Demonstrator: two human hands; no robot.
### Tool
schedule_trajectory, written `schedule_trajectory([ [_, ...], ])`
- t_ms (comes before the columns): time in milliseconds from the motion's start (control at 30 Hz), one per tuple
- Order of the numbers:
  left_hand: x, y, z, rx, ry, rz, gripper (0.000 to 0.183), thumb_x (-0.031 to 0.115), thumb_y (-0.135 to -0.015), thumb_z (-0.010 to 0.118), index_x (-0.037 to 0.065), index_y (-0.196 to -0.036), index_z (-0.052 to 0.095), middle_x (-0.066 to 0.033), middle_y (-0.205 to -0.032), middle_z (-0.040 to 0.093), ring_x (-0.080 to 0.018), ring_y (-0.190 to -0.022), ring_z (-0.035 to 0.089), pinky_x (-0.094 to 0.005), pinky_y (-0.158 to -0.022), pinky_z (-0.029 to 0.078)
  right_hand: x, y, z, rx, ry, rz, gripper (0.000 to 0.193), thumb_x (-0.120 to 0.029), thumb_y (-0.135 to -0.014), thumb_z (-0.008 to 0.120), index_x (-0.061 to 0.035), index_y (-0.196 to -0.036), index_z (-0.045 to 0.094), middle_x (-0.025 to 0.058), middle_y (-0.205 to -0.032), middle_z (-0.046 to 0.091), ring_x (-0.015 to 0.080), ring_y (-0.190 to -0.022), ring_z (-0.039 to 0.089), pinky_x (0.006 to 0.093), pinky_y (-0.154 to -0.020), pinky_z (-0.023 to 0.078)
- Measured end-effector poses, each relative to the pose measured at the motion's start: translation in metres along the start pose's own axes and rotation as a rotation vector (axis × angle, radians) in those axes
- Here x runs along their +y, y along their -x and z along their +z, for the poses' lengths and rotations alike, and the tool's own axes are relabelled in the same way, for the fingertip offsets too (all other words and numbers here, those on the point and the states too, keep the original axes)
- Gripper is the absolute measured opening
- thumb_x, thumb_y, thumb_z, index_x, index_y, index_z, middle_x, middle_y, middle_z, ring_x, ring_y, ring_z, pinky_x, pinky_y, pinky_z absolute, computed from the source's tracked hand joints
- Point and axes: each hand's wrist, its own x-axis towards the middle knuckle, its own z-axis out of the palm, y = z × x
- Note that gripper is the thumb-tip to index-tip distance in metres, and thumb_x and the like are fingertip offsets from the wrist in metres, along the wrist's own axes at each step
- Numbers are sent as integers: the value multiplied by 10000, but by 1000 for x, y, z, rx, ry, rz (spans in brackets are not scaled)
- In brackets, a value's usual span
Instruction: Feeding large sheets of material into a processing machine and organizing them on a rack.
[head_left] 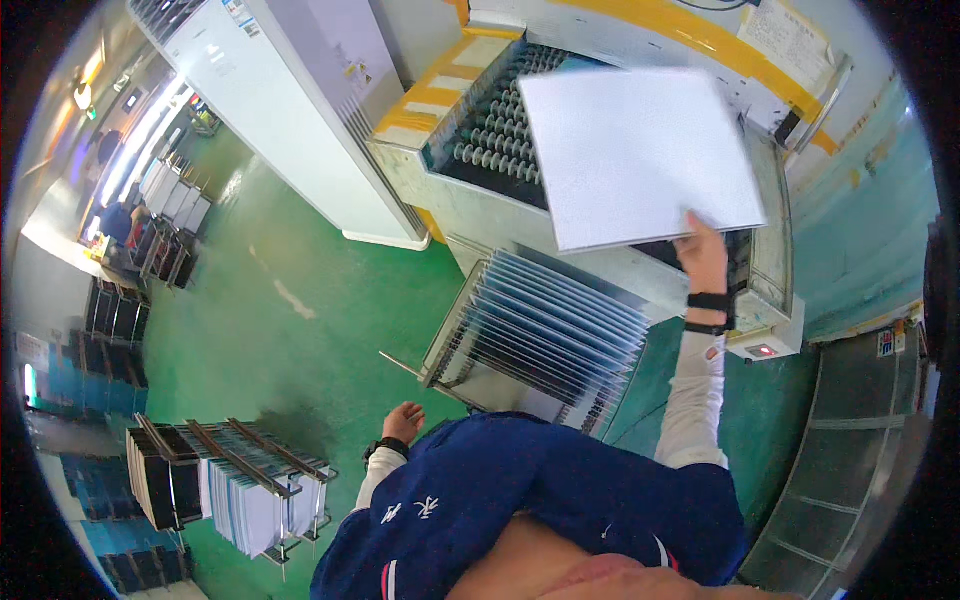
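Note:
My right hand (pixel 703 252) grips a thin white square panel (pixel 640 155) by its near edge, the thumb on its upper face. The panel lies slanted over the roller conveyor (pixel 497 150) and covers much of it; whether it touches the rollers I cannot tell. Below the machine's near side stands a metal rack (pixel 432 360) with several thin panels (pixel 560 300) upright in its slots, just in front of my body. My left hand (pixel 404 422) hangs beside the rack's near left corner, fingers loosely bent, with nothing in it.
A tall white cabinet-like unit (pixel 270 110) stands left of the conveyor. On the green floor (pixel 270 320) at lower left is another rack (pixel 240 470) filled with panels. A grey metal frame (pixel 830 470) stands at right. More racks (pixel 115 310) line the far left.

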Motion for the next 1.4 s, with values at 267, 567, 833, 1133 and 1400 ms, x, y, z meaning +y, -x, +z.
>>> schedule_trajectory([
  [267, -11, -12, -25, 24, -278, 147, 328, 134, -920, 505, -19, -1208, 472, -156, -1152, 564, -301, -900, 587, -379, -731, 511, 78, -3, 48, 39, -209, 144, 203, -146, -921, 555, 26, -1030, 554, 120, -1022, 591, 214, -974, 571, 358, -838, 496],
  [567, -11, 19, -10, 108, -36, -36, 381, 161, -941, 496, -31, -1263, 428, -153, -1164, 563, -323, -932, 585, -417, -797, 493, 92, -44, 68, 55, -373, 176, 237, -120, -929, 523, 25, -1112, 484, 151, -1107, 556, 273, -1066, 541, 393, -969, 460],
  [833, -16, 19, -14, 82, -21, 22, 408, 147, -949, 468, -51, -1296, 382, -172, -1287, 486, -327, -1102, 523, -405, -854, 478, 78, -39, 72, -102, -282, 419, 381, -202, -956, 463, 104, -1179, 416, 249, -1175, 511, 348, -1084, 550, 381, -891, 531],
  [1133, -12, 19, 14, 117, -136, 45, 394, 134, -940, 470, -52, -1279, 396, -183, -1263, 498, -320, -1072, 544, -393, -837, 494, 71, -44, 79, -164, -164, 448, 415, -249, -949, 487, 119, -1139, 484, 233, -1103, 601, 279, -976, 627, 289, -743, 555],
  [1400, -21, 67, 53, 18, -1358, 499, 327, 158, -929, 489, -60, -1172, 491, -149, -1043, 622, -282, -860, 620, -377, -769, 514, 74, -17, 81, -273, 196, 436, 399, -335, -962, 457, 16, -1116, 568, 128, -1027, 657, 190, -865, 641, 279, -715, 517],
])
